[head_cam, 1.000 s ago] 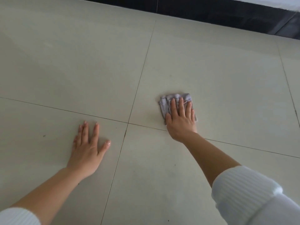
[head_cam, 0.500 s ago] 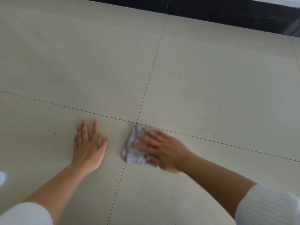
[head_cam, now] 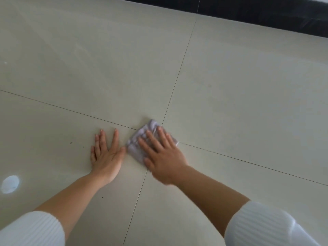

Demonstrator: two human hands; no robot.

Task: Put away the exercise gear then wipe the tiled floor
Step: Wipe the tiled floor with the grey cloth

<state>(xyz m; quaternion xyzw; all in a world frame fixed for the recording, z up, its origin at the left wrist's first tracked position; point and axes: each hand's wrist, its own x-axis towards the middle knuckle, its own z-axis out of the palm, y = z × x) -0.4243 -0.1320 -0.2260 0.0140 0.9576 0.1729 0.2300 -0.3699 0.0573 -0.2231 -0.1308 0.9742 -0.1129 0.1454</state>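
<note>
- Nearest us, at 7 and 5 o'clock in the view, we see two white ribbed sleeves, the left sleeve (head_cam: 32,229) and the right sleeve (head_cam: 262,226), both pushed up off bare forearms.
- Our left hand (head_cam: 106,155) lies flat on the floor (head_cam: 230,86), palm down and holding nothing. Its fingers are straight and point to 12 o'clock.
- Our right hand (head_cam: 165,157) is slightly blurred. It presses down with straight, spread fingers on the cloth (head_cam: 150,125) and does not grip it.
- The cloth sits under the right hand's fingers, at 2 o'clock from the left hand. Its near edge is just beside the left thumb, and we cannot tell whether they touch.
- The cloth is pale lilac-grey, soft and rumpled, and roughly square with one corner pointing to 12 o'clock.
- It lies where the thin dark grout lines (head_cam: 177,80) cross, hiding the crossing.
- The tiles are large, smooth, cream squares with a dull sheen and a few tiny dark specks.
- A bright oval glare (head_cam: 10,184) shows at 8 o'clock.
- Farthest off, from 12 to 2 o'clock, a dark glossy band (head_cam: 266,13) borders the floor.
</note>
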